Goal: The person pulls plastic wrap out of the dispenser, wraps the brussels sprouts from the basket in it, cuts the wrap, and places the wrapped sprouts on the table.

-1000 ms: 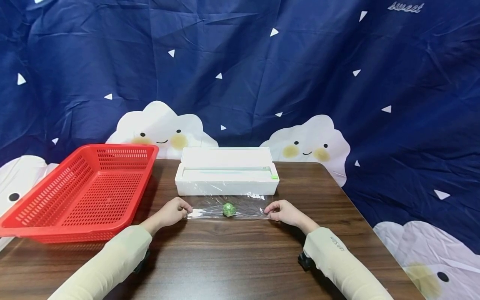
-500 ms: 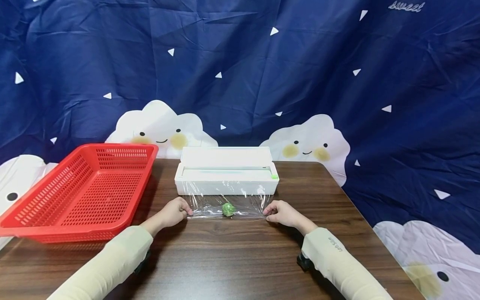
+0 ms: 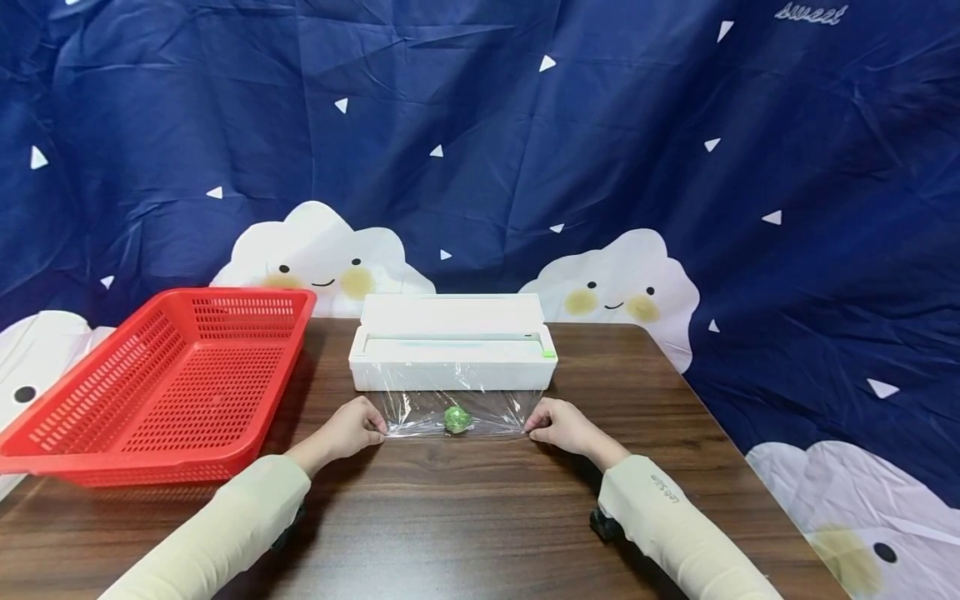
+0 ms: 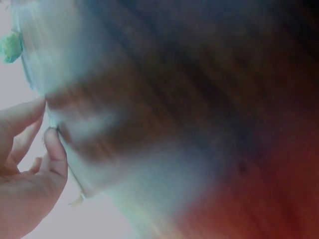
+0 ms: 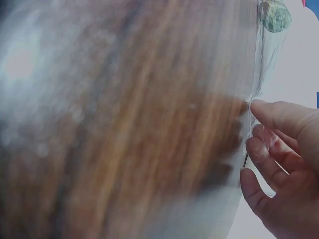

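Clear cling film (image 3: 487,402) stretches from the front of a white cling film dispenser box (image 3: 450,377) towards me. My left hand (image 3: 352,427) pinches its near edge at the left end, thumb against the fingers. At the right end, my right hand (image 3: 564,425) pinches the same edge. Midway between the hands, a small round green thing (image 3: 457,419) with pale streaks lies at the film's near edge. Both wrist views show the film's edge between thumb and fingers, with the green thing (image 5: 275,16) farther along it.
A large red plastic basket (image 3: 198,392) stands on the left of the brown wooden table (image 3: 450,525). The dispenser's white lid (image 3: 452,312) is raised at the back. Behind the table hangs a dark blue cloth (image 3: 480,167) with clouds and triangles.
Both hands have shifted slightly inward, still pinching the film. The film's folds and shine have changed, and it shows more clearly between the box and the hands. Box and basket have not moved.
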The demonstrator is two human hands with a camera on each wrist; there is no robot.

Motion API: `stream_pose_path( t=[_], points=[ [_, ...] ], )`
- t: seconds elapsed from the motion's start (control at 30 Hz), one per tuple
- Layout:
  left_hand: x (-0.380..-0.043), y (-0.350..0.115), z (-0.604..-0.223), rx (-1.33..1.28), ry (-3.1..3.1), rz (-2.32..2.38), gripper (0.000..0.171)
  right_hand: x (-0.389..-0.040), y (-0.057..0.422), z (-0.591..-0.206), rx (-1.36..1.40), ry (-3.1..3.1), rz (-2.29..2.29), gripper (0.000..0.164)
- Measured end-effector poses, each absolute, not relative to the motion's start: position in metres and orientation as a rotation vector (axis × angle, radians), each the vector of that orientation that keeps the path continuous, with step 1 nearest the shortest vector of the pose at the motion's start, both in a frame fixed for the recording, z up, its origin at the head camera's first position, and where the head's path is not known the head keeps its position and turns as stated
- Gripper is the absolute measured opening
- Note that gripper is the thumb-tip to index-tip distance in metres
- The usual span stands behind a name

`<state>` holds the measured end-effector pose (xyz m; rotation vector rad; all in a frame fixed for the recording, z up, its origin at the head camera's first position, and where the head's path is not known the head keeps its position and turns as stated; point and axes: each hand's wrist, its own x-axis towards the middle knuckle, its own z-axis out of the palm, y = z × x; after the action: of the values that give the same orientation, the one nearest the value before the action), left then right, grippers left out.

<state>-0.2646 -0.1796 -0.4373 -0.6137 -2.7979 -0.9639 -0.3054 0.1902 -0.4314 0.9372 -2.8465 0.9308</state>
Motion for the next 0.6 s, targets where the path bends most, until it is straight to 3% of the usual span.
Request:
stream_pose_path(
  t=[0.43,0.6],
  points=[
    [-0.2642,-0.1799,-0.4364,-0.614,-2.778,-0.884,0.014,-0.3087,0.1945,-0.4346,0.952,-2.848,0.926,0.001],
    [-0.2652,-0.1806,-0.4375,-0.572,-2.815,-0.962,0.012,-0.3084,0.1945,-0.4342,0.911,-2.894,1.042,0.007]
  ],
)
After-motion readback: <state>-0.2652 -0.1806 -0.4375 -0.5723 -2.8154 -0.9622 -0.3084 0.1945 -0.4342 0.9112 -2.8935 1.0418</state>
